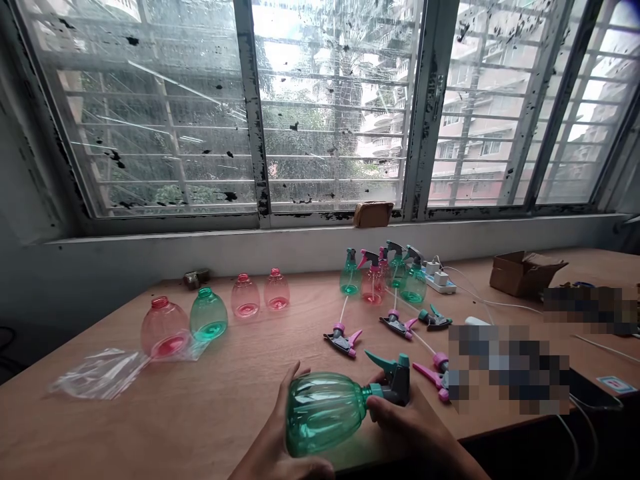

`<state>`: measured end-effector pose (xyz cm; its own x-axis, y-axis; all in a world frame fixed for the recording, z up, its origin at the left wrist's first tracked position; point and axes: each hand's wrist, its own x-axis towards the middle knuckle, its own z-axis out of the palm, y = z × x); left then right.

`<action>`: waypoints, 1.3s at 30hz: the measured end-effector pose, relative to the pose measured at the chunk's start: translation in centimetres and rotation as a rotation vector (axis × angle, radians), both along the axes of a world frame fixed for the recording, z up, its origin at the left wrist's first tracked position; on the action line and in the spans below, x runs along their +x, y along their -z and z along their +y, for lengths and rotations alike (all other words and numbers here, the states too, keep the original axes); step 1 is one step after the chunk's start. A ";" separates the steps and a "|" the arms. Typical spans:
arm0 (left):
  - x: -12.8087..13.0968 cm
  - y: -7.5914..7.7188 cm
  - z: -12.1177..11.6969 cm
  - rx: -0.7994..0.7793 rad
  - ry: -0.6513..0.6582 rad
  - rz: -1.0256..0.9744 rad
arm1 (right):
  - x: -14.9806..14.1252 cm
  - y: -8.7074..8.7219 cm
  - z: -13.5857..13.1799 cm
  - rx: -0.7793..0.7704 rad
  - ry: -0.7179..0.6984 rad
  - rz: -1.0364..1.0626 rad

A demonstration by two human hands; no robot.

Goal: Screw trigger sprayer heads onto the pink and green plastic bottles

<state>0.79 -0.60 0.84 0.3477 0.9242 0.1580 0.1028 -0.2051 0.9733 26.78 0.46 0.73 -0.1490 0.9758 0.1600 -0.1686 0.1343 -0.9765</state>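
A green spray bottle (pixel 325 413) lies sideways between my hands near the table's front edge. My left hand (pixel 280 427) is wrapped round the bottle's base end. At the neck, my right hand (pixel 400 413) grips the collar of the grey and green spray head (pixel 397 380), which sits on the bottle's mouth. Whether the collar is fully tight I cannot tell. Beyond my hands lie loose pink and grey spray heads (pixel 343 340) with thin tubes, and a green and grey spray head (pixel 435 319).
Left stand a green bottle without a head (pixel 209 313) and several pink bottles (pixel 165 327), beside a clear plastic bag (pixel 103 373). Several bottles with heads (pixel 373 283) stand at the back, near a power strip (pixel 440 280). An open cardboard box (pixel 523 275) sits right.
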 end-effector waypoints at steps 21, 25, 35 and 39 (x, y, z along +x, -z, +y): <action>-0.7 -0.3 0.5 0.014 0.003 0.079 | 0.2 0.8 0.3 0.038 -0.006 -0.022; -0.7 -0.2 0.6 -0.017 0.032 0.064 | 0.1 0.7 0.1 0.027 -0.015 -0.028; -0.4 -1.3 0.0 -0.041 0.020 0.058 | 0.3 0.9 0.0 0.025 0.002 -0.075; -0.4 -1.6 -0.2 -0.063 -0.061 0.097 | 0.3 1.2 0.1 0.026 -0.004 -0.056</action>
